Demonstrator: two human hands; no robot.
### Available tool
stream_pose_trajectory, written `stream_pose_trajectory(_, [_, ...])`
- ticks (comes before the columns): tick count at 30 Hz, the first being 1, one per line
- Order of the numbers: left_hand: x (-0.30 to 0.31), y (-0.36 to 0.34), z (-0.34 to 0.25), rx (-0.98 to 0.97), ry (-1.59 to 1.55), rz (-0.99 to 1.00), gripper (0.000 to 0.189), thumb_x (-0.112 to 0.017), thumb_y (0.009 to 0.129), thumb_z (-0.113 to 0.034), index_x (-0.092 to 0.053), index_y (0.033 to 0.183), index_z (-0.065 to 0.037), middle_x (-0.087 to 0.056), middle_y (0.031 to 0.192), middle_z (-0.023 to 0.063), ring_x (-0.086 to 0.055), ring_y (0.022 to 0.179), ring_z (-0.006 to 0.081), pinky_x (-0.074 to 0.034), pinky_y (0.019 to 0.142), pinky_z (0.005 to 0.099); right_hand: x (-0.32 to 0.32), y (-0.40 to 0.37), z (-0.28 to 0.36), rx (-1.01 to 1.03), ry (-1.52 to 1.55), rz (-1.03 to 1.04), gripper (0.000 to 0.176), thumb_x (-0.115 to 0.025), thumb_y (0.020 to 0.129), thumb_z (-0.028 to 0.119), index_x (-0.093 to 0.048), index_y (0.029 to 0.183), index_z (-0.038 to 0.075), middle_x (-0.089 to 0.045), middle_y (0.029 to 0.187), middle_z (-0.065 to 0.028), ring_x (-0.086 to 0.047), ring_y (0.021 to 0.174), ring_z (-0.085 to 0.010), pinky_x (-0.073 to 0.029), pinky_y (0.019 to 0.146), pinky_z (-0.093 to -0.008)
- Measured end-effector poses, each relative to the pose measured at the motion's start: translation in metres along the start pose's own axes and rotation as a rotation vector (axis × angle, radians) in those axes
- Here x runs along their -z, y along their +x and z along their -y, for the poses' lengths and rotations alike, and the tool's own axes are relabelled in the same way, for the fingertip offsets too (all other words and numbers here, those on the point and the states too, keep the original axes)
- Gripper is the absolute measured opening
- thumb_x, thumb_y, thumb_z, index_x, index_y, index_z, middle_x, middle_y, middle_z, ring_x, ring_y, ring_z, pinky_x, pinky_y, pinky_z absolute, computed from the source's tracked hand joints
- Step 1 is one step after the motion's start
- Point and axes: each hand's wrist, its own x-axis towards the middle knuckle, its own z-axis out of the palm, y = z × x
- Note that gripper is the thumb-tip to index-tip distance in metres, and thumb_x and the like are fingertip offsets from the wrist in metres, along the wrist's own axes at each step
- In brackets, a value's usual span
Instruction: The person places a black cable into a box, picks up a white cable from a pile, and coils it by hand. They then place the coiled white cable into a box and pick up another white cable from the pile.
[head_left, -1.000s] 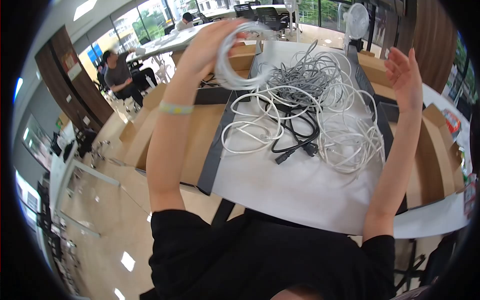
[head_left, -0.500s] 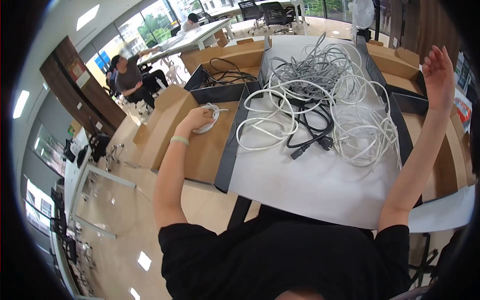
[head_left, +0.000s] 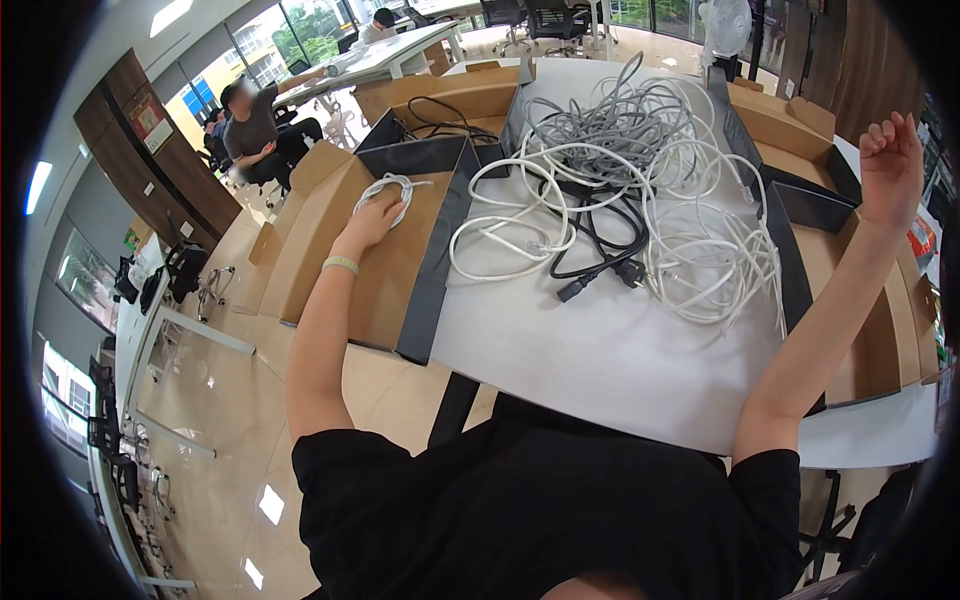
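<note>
My left hand (head_left: 374, 222) is in the near left cardboard box (head_left: 385, 300), its fingers closed on the lower edge of a small coiled white cable (head_left: 398, 184). The fingertips are partly hidden. My right hand (head_left: 892, 165) is raised over the right side, holding nothing, with its fingers loosely curled and a little apart. Between my arms a heap of grey cables (head_left: 610, 125) lies on the white table (head_left: 540, 370). Loose white cables (head_left: 715, 275) lie nearer to me, beside a black power cord (head_left: 600, 265) with its plug showing.
Black cables (head_left: 450, 125) fill part of the far left box (head_left: 480, 100). Two more open boxes stand on the right, a near one (head_left: 855, 340) and a far one (head_left: 790, 140). A seated person (head_left: 255, 130) is at the back left, and another sits behind a far table.
The view has shifted slightly, moving the table leftward in it. My left hand sits lower against the white coil, leaving more of it showing. My right hand's fingers are more curled.
</note>
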Motion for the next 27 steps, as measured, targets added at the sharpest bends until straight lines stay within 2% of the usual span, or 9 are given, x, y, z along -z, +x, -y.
stream_pose_trajectory(5, [0.003, -0.003, -0.015, 0.157, 0.085, 0.222, 0.062, -0.049, 0.077, -0.057, -0.052, 0.117, -0.009, -0.052, 0.117, 0.0176, -0.048, 0.11, 0.032, -0.037, 0.093, 0.0365, 0.002, 0.0, -0.006, -0.018, 0.07, -0.04, 0.02, -0.05, 0.086, 0.015, -0.056, 0.088, -0.004, -0.048, 0.069, -0.0053, -0.042, 0.066, -0.0135, -0.037, 0.059, -0.0224])
stream_pose_trajectory(8, [0.01, -0.007, -0.024, 0.084, 0.129, 0.29, 0.072, -0.055, 0.072, -0.058, -0.05, 0.118, -0.003, -0.052, 0.114, 0.021, -0.048, 0.109, 0.0322, -0.037, 0.092, 0.0349, 0.0, 0.001, -0.008, -0.029, 0.089, -0.026, 0.02, -0.05, 0.086, 0.014, -0.057, 0.087, -0.004, -0.048, 0.068, -0.0052, -0.042, 0.065, -0.0133, -0.036, 0.059, -0.0226])
stream_pose_trajectory(12, [0.038, -0.007, -0.038, 0.154, 0.072, 0.4, 0.077, -0.061, 0.067, -0.059, -0.052, 0.115, 0.001, -0.056, 0.108, 0.0198, -0.054, 0.101, 0.0287, -0.042, 0.086, 0.0332, -0.007, 0.001, -0.013, -0.038, 0.092, -0.007, 0.02, -0.05, 0.086, 0.015, -0.057, 0.087, -0.003, -0.048, 0.068, -0.005, -0.042, 0.065, -0.013, -0.036, 0.058, -0.0226])
stream_pose_trajectory(16, [0.069, 0.022, -0.052, 0.043, 0.014, 0.263, 0.059, -0.061, 0.074, -0.047, -0.055, 0.111, 0.0, -0.06, 0.1, 0.016, -0.058, 0.091, 0.0224, -0.044, 0.079, 0.0303, -0.02, 0.0, -0.019, -0.032, 0.046, -0.045, 0.02, -0.05, 0.086, 0.016, -0.057, 0.086, -0.003, -0.048, 0.067, -0.0042, -0.042, 0.063, -0.0122, -0.035, 0.057, -0.0223])
stream_pose_trajectory(19, [0.119, 0.026, -0.125, -0.117, -0.011, 0.145, 0.044, -0.054, 0.083, -0.038, -0.056, 0.109, -0.003, -0.061, 0.099, 0.0106, -0.056, 0.088, 0.018, -0.043, 0.078, 0.0277, -0.03, 0.0, -0.025, -0.039, 0.001, -0.034, 0.02, -0.051, 0.086, 0.017, -0.058, 0.085, -0.002, -0.048, 0.066, -0.0032, -0.042, 0.063, -0.0115, -0.035, 0.056, -0.0219])
stream_pose_trajectory(21, [0.139, 0.045, -0.159, -0.252, -0.214, -0.017, 0.045, -0.051, 0.084, -0.041, -0.055, 0.11, -0.004, -0.061, 0.099, 0.0074, -0.056, 0.088, 0.0154, -0.043, 0.079, 0.0265, -0.038, -0.001, -0.029, -0.062, -0.005, -0.033, 0.02, -0.051, 0.086, 0.018, -0.058, 0.084, -0.001, -0.047, 0.064, -0.0029, -0.043, 0.061, -0.011, -0.035, 0.054, -0.0218])
stream_pose_trajectory(23, [0.156, 0.037, -0.209, -0.409, -0.732, -0.287, 0.047, -0.048, 0.085, -0.044, -0.055, 0.111, -0.005, -0.061, 0.098, 0.0056, -0.055, 0.088, 0.0135, -0.042, 0.078, 0.0253, -0.047, -0.001, -0.033, -0.078, -0.044, -0.015, 0.02, -0.051, 0.086, 0.018, -0.058, 0.084, -0.001, -0.048, 0.063, -0.003, -0.043, 0.06, -0.0108, -0.035, 0.054, -0.0219])
stream_pose_trajectory(26, [0.146, 0.024, -0.251, -0.464, -0.955, -0.457, 0.047, -0.045, 0.086, -0.045, -0.056, 0.109, -0.005, -0.061, 0.096, 0.0054, -0.055, 0.088, 0.0116, -0.042, 0.077, 0.0245, -0.061, -0.002, -0.044, -0.108, -0.118, -0.002, 0.021, -0.051, 0.086, 0.019, -0.058, 0.083, 0.0, -0.048, 0.06, -0.0031, -0.044, 0.056, -0.0106, -0.035, 0.052, -0.0219])
stream_pose_trajectory(27, [0.133, 0.027, -0.254, -0.379, -0.883, -0.43, 0.046, -0.046, 0.085, -0.043, -0.056, 0.107, -0.004, -0.061, 0.093, 0.0099, -0.057, 0.086, 0.0157, -0.043, 0.076, 0.0259, -0.066, -0.003, -0.049, -0.128, -0.154, -0.007, 0.022, -0.051, 0.086, 0.02, -0.059, 0.082, 0.0, -0.049, 0.059, -0.003, -0.044, 0.054, -0.0104, -0.034, 0.051, -0.0219])
